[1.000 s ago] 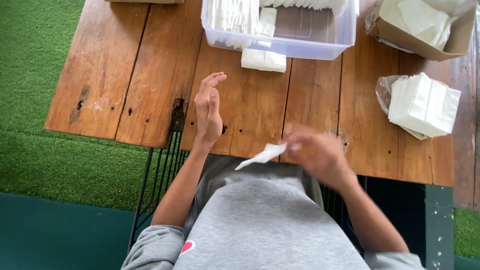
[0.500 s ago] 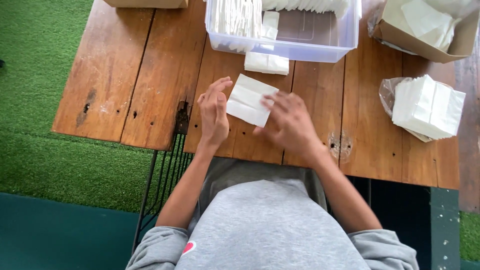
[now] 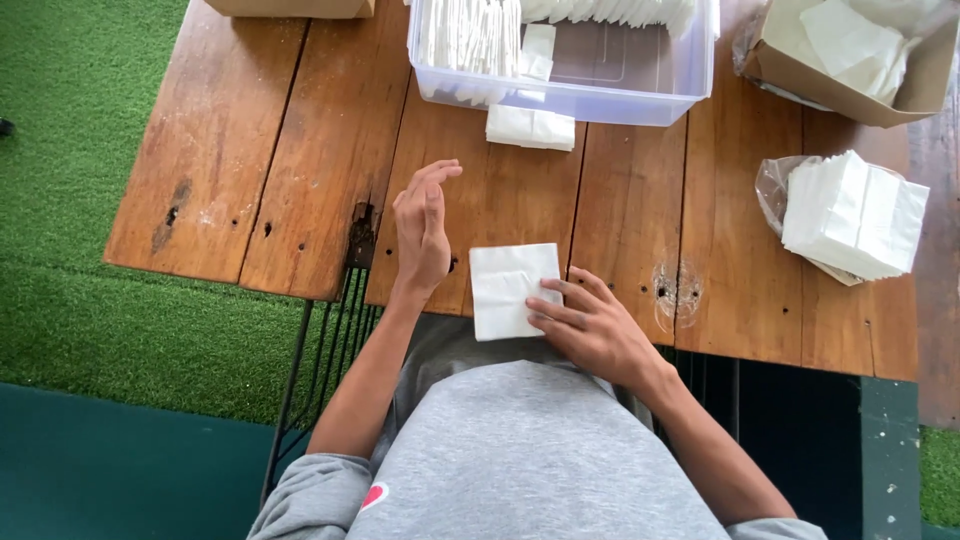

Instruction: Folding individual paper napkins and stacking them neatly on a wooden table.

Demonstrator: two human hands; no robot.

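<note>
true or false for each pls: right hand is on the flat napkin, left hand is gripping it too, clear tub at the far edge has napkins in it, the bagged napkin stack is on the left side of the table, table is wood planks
1. The right hand rests its fingers on the flat white napkin. True.
2. The left hand grips the napkin too. False: it is open and upright beside the napkin, holding nothing.
3. The clear plastic tub at the far edge holds white napkins. True.
4. The napkin stack in the clear bag lies on the left side of the table. False: it lies on the right side, near the cardboard box.
5. The table is made of wooden planks. True.
</note>
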